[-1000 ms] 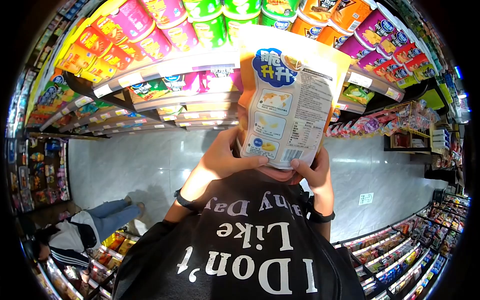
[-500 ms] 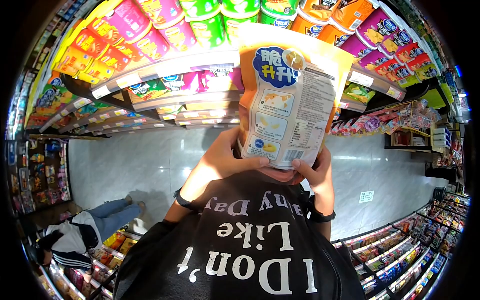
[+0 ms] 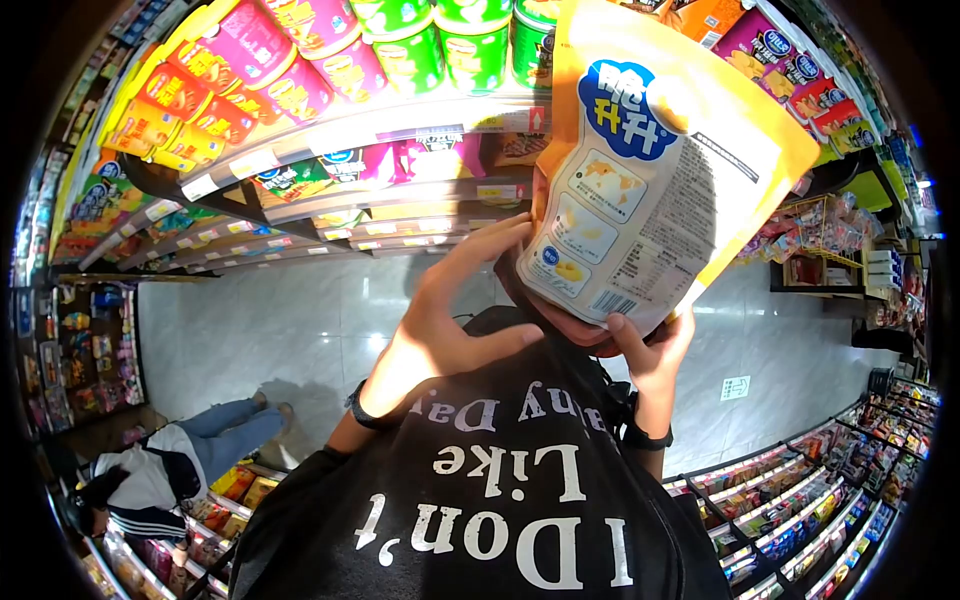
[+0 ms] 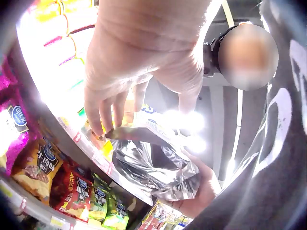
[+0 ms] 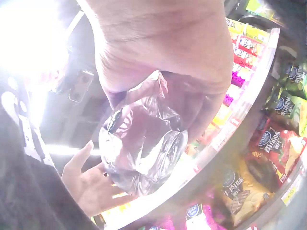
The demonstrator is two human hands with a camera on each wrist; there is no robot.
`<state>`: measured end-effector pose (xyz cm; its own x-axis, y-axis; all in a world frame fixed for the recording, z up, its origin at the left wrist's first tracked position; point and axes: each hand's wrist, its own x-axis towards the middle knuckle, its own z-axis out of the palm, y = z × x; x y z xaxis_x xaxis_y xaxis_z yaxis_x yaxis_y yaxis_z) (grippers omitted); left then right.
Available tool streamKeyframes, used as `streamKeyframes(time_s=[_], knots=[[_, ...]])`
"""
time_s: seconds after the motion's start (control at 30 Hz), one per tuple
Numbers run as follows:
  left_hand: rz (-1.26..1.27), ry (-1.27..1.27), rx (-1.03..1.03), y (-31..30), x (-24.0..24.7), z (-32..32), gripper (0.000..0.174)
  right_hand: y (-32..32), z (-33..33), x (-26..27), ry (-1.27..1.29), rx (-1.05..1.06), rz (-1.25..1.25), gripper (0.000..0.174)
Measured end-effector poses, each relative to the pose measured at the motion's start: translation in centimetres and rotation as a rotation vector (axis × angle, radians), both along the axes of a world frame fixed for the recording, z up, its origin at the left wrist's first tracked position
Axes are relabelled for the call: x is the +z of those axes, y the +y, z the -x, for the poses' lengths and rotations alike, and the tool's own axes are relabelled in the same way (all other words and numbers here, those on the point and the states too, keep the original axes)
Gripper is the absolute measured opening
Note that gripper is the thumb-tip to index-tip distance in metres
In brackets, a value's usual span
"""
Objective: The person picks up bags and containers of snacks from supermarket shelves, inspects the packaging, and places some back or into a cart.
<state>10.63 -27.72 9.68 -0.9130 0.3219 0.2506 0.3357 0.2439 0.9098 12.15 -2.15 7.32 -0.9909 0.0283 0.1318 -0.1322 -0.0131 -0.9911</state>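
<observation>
A yellow-and-white snack bag [image 3: 665, 190] with a blue cloud logo and printed panels tilts to the right, held up before the chest. My right hand [image 3: 655, 352] grips its lower right corner, thumb across the printed face and fingers behind. My left hand [image 3: 450, 315] is spread at the bag's lower left, its fingertips right by the edge and its thumb apart from it. Seen from below, the crinkled silver bottom [image 4: 156, 167] shows in the left wrist view. The right wrist view shows that silver base [image 5: 144, 143] beneath the right palm.
Stacked snack tubs [image 3: 400, 55] line the shelf in front, above a price-tag rail [image 3: 330, 135]. Bagged chips [image 4: 38, 167] hang or stand on lower shelves. Another person [image 3: 160, 460] is at the lower left, by shelving. Grey tiled floor [image 3: 270, 330] lies below.
The bag has shifted right and up and now leans clockwise, with my right hand still gripping it. My left hand has let go, its thumb leaving the bag and its fingers spreading.
</observation>
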Motion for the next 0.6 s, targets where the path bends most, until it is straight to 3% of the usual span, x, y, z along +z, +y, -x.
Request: streamKeyframes(time_s=[0.07,0.13,0.2,0.23,0.27,0.3,0.37,0.4,0.47,0.5,0.53,0.6], knots=[[0.006,0.050,-0.049,0.5,0.0,0.0,0.093,-0.1,-0.1,-0.4,0.156,-0.014,-0.114,0.057],[-0.077,-0.043,-0.088,1.2,-0.1,-0.1,0.099,-1.1,-0.9,2.1,-0.165,-0.012,0.093,0.060],[-0.138,-0.093,-0.105,1.4,-0.6,-0.1,0.107,-0.2,-0.9,1.6,-0.054,0.003,-0.040,0.065],[-0.291,-0.108,-0.128,1.6,-0.9,0.0,0.107,0.5,-0.6,1.6,0.104,0.108,-0.166,0.071],[-0.444,-0.121,-0.151,1.6,-1.3,0.1,0.107,0.8,-0.4,1.5,0.262,0.214,-0.292,0.079],[-0.443,-0.117,-0.150,1.6,-1.6,0.2,0.107,0.2,-0.3,1.4,0.322,0.224,-0.242,0.092],[-0.695,-0.288,-0.237,1.2,-2.3,0.3,0.106,0.1,0.3,1.2,0.463,0.334,-0.222,0.083],[-0.695,-0.283,-0.234,0.7,-3.9,0.1,0.106,-0.1,0.4,1.4,0.510,0.369,-0.235,0.077],[-0.925,-0.685,-0.394,-0.4,-7.3,-0.5,0.106,-0.5,0.5,1.4,0.543,0.376,-0.265,0.070],[-1.077,-0.705,-0.380,0.0,-6.7,-1.3,0.089,-0.7,0.5,1.5,0.574,0.381,-0.295,0.062],[-1.055,-1.052,-0.142,0.3,-1.3,-2.5,0.069,-0.9,0.4,1.5,0.575,0.380,-0.294,0.062],[-1.149,-1.089,-0.205,-1.2,-0.9,-3.5,0.060,-1.5,0.2,1.7,0.555,0.177,-0.468,0.059]])
